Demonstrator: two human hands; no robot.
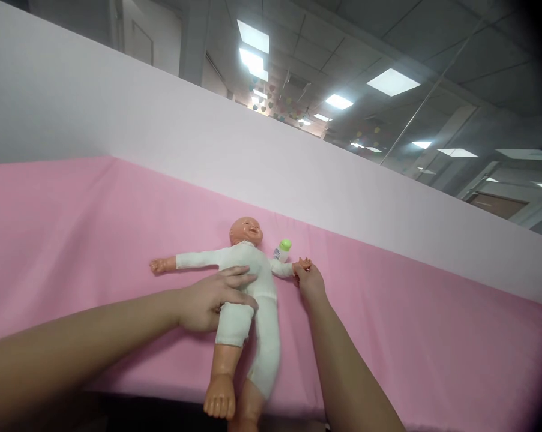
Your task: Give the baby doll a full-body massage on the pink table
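A baby doll [265,282] with a white cloth body lies face up on a pink sheet, its head toward the wall and its legs over the near edge. My left hand [212,297] rests on the doll's belly and hip with fingers spread. At the doll's hand on the right side, my right hand [311,283] pinches the small plastic fingers. Just above that arm, a small clear bottle with a green cap [283,249] lies tilted on the sheet. The doll's other arm stretches out to the left, untouched.
The pink sheet [410,336] covers the surface up to a low white wall [207,144] along the back. Above the wall there are ceiling lights [393,82] and a glass partition. Dark space shows below the near edge.
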